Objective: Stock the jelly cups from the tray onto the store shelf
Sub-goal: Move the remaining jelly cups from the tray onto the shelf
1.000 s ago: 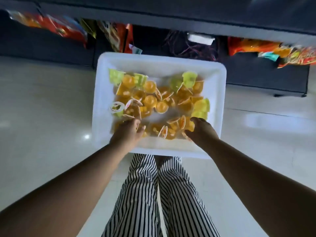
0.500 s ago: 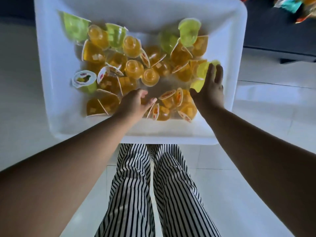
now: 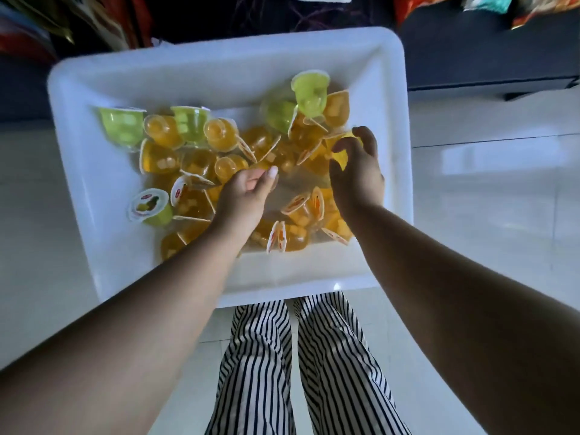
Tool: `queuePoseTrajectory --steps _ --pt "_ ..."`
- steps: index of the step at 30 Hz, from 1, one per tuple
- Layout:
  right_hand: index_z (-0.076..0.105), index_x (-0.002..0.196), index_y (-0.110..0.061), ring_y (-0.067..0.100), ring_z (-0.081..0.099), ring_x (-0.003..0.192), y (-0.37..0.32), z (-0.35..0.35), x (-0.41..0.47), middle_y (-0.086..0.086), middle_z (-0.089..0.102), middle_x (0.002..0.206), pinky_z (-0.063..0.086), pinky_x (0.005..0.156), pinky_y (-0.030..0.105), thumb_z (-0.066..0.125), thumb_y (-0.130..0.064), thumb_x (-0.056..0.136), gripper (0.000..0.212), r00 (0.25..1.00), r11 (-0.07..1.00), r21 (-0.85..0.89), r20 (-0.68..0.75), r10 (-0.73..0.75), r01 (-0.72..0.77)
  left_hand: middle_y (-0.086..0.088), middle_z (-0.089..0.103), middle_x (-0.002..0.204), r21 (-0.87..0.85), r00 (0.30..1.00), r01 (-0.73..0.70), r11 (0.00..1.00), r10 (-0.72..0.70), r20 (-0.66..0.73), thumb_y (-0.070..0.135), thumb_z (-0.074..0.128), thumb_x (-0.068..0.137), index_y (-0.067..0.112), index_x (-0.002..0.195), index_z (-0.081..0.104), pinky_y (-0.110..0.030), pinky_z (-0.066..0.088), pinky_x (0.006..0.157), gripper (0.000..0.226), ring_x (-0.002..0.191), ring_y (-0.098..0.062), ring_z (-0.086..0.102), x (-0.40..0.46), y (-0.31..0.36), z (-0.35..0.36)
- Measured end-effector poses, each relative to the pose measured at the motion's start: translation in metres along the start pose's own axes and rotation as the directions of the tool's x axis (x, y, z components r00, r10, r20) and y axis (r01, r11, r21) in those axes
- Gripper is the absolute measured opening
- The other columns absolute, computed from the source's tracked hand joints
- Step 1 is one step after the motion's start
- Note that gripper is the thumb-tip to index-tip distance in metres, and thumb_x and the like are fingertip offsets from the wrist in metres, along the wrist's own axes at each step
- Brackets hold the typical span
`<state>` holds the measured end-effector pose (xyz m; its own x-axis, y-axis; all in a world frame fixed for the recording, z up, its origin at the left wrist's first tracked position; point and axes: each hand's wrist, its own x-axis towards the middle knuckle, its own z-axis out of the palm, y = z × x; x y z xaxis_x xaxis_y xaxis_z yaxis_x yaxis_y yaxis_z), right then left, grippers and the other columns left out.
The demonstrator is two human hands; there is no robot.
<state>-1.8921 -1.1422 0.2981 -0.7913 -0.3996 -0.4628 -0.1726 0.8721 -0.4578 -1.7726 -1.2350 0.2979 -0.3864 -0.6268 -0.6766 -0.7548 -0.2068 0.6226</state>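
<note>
A white tray [image 3: 219, 54] on the floor holds several jelly cups, mostly orange [image 3: 163, 130], with a few green ones [image 3: 120, 124] along the far side. My right hand [image 3: 359, 180] is over the tray's right part, its fingers curled round a yellow jelly cup [image 3: 341, 156]. At the middle of the pile, my left hand [image 3: 244, 196] has its fingers and thumb curled onto an orange cup that is mostly hidden under it. The dark store shelf [image 3: 477, 58] runs just beyond the tray.
Snack packets [image 3: 533, 11] lie on the shelf at the upper right, and more packets [image 3: 28, 36] at the upper left. My striped trouser legs [image 3: 295, 365] stand just in front of the tray. Glossy white floor tiles [image 3: 502, 199] surround it.
My right hand, flat over the cups before, has curled round a yellow cup. My left hand has moved toward the middle of the pile and closed its fingers.
</note>
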Motion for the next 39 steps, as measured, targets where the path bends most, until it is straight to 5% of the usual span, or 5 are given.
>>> queuePoseTrajectory --steps 9,14,20,29,39 --pt "0.047 0.132 -0.023 0.016 0.055 0.116 -0.004 0.003 -0.029 -0.007 0.049 0.136 0.042 0.095 0.029 0.053 -0.027 0.093 0.04 0.963 0.857 0.478 -0.076 0.257 -0.191 -0.024 0.06 0.084 0.202 0.982 -0.156 0.967 0.174 -0.073 0.047 0.041 0.094 -0.002 0.087 0.063 -0.02 0.037 0.053 0.054 0.078 -0.03 0.059 0.071 0.08 0.026" --pt "0.043 0.135 -0.016 0.021 0.05 0.122 -0.015 0.008 -0.006 0.001 0.052 0.134 0.038 0.097 0.031 0.059 -0.045 0.086 0.059 0.786 0.553 0.624 0.171 0.594 -0.553 -0.009 0.06 0.118 0.297 0.992 -0.008 0.955 0.045 -0.119 0.069 0.046 0.079 0.011 0.121 0.056 -0.039 0.049 0.089 0.072 0.11 -0.028 0.056 0.103 0.091 0.056" --pt "0.05 0.122 -0.006 0.027 0.06 0.102 -0.015 0.007 0.037 0.01 0.062 0.115 0.039 0.072 0.029 0.062 -0.044 0.084 0.055 0.747 0.547 0.575 0.182 0.639 -0.608 -0.008 0.061 0.116 0.206 0.992 0.039 0.978 -0.014 -0.122 0.064 0.056 0.077 0.01 0.118 0.056 -0.038 0.049 0.088 0.068 0.108 -0.026 0.057 0.103 0.091 0.058" --pt "0.067 0.1 -0.017 0.01 0.061 0.079 -0.07 -0.125 -0.021 -0.003 0.069 0.088 0.048 0.075 0.028 0.073 -0.029 0.076 0.028 0.924 0.671 0.703 -0.051 0.378 -0.236 -0.001 0.068 0.083 0.046 0.975 -0.189 0.981 0.182 0.126 0.053 0.074 0.066 0.023 0.069 0.064 -0.04 0.052 0.09 0.032 0.088 -0.023 0.066 0.003 0.177 -0.049" --pt "0.066 0.1 -0.006 0.001 0.055 0.05 -0.202 -0.418 -0.12 -0.004 0.06 0.067 0.045 0.054 0.014 0.07 -0.014 0.082 0.02 0.905 0.403 0.864 -0.392 0.163 0.302 0.014 0.068 0.064 -0.279 0.758 -0.606 0.745 0.647 0.084 0.044 0.082 0.053 0.03 0.058 0.07 -0.04 0.055 0.083 0.019 0.088 -0.024 0.066 -0.18 0.4 -0.145"
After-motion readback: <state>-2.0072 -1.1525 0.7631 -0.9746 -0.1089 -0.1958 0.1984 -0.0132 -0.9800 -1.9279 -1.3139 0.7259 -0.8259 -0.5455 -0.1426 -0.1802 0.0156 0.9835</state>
